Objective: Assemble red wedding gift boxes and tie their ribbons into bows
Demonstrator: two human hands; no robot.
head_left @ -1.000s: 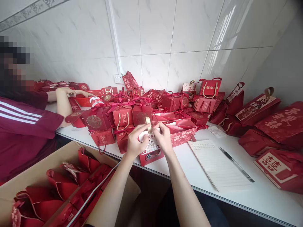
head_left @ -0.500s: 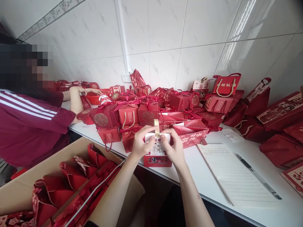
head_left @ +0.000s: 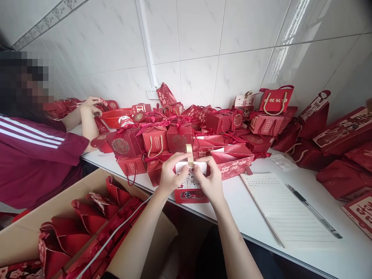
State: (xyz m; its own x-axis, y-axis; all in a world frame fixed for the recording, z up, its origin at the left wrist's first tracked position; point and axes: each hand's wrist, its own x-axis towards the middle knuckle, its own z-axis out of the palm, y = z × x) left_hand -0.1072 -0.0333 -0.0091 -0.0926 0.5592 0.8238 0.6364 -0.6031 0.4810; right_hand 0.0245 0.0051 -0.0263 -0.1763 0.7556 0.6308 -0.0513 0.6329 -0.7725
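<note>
- One open carton (head_left: pixel 72 192), near left, red bags (head_left: pixel 84 219) inside; white cable (head_left: pixel 113 234) runs across it.
- Red gift box (head_left: pixel 190 186), white illustrated front, gold loop (head_left: pixel 189 149) on top: near edge of desk (head_left: pixel 232 203), middle of scene, between both hands.
- Left hand (head_left: pixel 174 170): fingers clamped on the gift box's top, left of loop base.
- Right hand (head_left: pixel 209 176): fingers clamped on same top, right of loop base; thumbs near each other on the front.
- Notepad (head_left: pixel 290 217), some writing at far end, near right; pen (head_left: pixel 314 210) lying on it.
- Open-topped red box (head_left: pixel 235 164) just beyond right hand.
- Stacked red boxes (head_left: pixel 155 141) beyond, ribbons and rope handles; more boxes (head_left: pixel 345 124) far right.
- Co-worker, maroon sleeve (head_left: pixel 66 141), left; co-worker's hand (head_left: pixel 91 106) near red basin (head_left: pixel 112 119).
- Far: tiled wall (head_left: pixel 200 38), socket (head_left: pixel 151 93).
</note>
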